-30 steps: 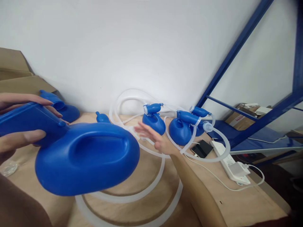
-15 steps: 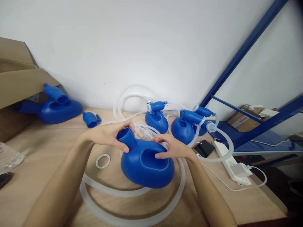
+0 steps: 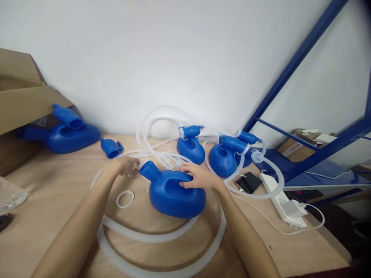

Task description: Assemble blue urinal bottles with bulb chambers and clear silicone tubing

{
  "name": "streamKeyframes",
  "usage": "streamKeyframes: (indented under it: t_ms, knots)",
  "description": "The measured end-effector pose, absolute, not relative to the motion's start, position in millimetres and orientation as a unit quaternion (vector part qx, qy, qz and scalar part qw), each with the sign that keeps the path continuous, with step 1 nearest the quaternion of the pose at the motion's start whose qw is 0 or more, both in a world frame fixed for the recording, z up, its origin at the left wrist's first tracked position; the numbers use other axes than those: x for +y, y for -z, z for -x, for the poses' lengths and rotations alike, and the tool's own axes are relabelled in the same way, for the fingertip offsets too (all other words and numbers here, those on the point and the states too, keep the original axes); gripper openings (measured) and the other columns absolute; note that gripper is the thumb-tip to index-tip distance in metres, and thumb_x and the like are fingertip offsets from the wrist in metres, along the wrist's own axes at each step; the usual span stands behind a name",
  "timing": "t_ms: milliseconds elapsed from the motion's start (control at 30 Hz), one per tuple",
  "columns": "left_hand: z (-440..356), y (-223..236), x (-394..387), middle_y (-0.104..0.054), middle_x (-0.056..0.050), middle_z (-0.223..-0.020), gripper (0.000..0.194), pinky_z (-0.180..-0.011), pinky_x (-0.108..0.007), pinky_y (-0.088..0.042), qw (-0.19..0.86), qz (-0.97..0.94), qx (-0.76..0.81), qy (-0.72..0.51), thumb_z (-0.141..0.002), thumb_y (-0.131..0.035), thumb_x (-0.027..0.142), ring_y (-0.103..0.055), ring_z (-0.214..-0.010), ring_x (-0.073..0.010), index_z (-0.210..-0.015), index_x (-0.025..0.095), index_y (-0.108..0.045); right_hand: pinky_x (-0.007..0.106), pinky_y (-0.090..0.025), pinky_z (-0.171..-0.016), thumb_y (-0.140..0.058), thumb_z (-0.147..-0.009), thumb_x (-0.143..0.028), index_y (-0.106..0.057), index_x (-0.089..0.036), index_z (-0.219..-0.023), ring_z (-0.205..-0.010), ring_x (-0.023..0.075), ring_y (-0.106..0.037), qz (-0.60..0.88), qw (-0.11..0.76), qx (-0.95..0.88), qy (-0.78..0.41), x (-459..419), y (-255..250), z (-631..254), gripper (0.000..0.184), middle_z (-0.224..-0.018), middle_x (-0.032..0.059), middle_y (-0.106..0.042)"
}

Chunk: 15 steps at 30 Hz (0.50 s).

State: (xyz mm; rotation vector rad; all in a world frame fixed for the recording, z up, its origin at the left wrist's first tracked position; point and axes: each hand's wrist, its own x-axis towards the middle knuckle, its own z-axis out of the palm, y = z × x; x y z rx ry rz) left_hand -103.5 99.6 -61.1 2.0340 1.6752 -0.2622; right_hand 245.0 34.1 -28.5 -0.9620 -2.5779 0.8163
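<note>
My right hand [image 3: 199, 176] grips the handle of a blue plastic urinal bottle [image 3: 174, 202], with the thumb in the handle opening. The bottle's open neck points up to the left. Beside the neck, my left hand [image 3: 127, 166] has its fingers closed on what looks like a translucent white ring [image 3: 133, 170]; the hand partly hides it. A flat white ring [image 3: 125, 199] lies on the table below the left hand. Loops of clear hose [image 3: 150, 236] lie around and under the bottle.
A small blue spout piece [image 3: 110, 147] and another blue bottle [image 3: 72, 137] are at the left by a cardboard box [image 3: 26, 104]. Several bottles with hoses, including one blue bottle [image 3: 222, 162], stand behind. A phone [image 3: 248, 182] and power strip [image 3: 281, 200] lie to the right.
My left hand has let go of the bottle neck and moved left to the translucent ring. The bottle has shifted slightly left and up in view, still in my right hand.
</note>
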Motion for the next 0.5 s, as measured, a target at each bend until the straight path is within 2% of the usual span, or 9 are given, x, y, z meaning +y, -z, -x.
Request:
streamKeyframes:
  t_ms: [100, 200, 300, 367, 433, 500]
  knots:
    - [98.8, 67.2, 102.8, -0.077, -0.014, -0.113, 0.064, -0.071, -0.029, -0.056, 0.223, -0.748, 0.616, 0.108, -0.058, -0.076, 0.021, -0.073, -0.09, -0.0281, -0.122, 0.019, -0.07, 0.037, -0.047, -0.093, -0.08, -0.083, -0.035, -0.059, -0.021, -0.088, -0.101, 0.0221, -0.059, 0.326, 0.156, -0.889, -0.283, 33.6, 35.6, -240.5, 0.025, -0.11, 0.0034, -0.059]
    - [103.6, 63.3, 103.8, -0.077, -0.01, -0.113, 0.06, -0.08, -0.027, -0.054, 0.202, -0.762, 0.606, 0.104, -0.065, -0.073, 0.021, -0.071, -0.104, -0.0272, -0.125, 0.023, -0.069, 0.039, -0.046, -0.102, -0.08, -0.085, -0.036, -0.063, -0.021, -0.093, -0.111, 0.0237, -0.06, 0.319, 0.142, -0.886, -0.306, 32.6, 38.7, -238.7, 0.023, -0.126, 0.006, -0.056]
    - [109.7, 60.4, 101.1, -0.076, -0.01, -0.115, 0.063, -0.078, -0.028, -0.055, 0.206, -0.765, 0.599, 0.114, -0.067, -0.075, 0.027, -0.072, -0.103, -0.0273, -0.129, 0.024, -0.068, 0.04, -0.047, -0.104, -0.079, -0.086, -0.039, -0.065, -0.022, -0.096, -0.114, 0.0243, -0.061, 0.321, 0.129, -0.882, -0.319, 34.3, 38.2, -241.4, 0.025, -0.129, 0.0062, -0.056]
    - [108.7, 61.4, 97.9, -0.077, -0.009, -0.116, 0.065, -0.075, -0.029, -0.055, 0.213, -0.765, 0.595, 0.125, -0.062, -0.08, 0.031, -0.073, -0.101, -0.0289, -0.126, 0.024, -0.07, 0.041, -0.046, -0.106, -0.079, -0.086, -0.041, -0.066, -0.022, -0.097, -0.116, 0.0249, -0.06, 0.321, 0.13, -0.88, -0.324, 35.8, 39.2, -243.9, 0.025, -0.128, 0.0061, -0.056]
    - [102.0, 63.9, 95.2, -0.079, -0.009, -0.111, 0.063, -0.075, -0.03, -0.056, 0.217, -0.767, 0.589, 0.135, -0.055, -0.084, 0.029, -0.073, -0.099, -0.0316, -0.117, 0.023, -0.074, 0.042, -0.044, -0.109, -0.078, -0.086, -0.041, -0.067, -0.022, -0.096, -0.117, 0.0251, -0.059, 0.319, 0.138, -0.876, -0.334, 36.3, 42.9, -245.6, 0.024, -0.127, 0.0059, -0.056]
    - [91.3, 66.6, 93.9, -0.08, -0.008, -0.1, 0.05, -0.076, -0.033, -0.056, 0.222, -0.776, 0.574, 0.139, -0.052, -0.084, 0.024, -0.073, -0.096, -0.0332, -0.101, 0.021, -0.078, 0.041, -0.045, -0.109, -0.076, -0.087, -0.04, -0.068, -0.022, -0.096, -0.118, 0.0247, -0.058, 0.322, 0.152, -0.865, -0.353, 35.8, 48.7, -246.2, 0.022, -0.128, 0.0057, -0.054]
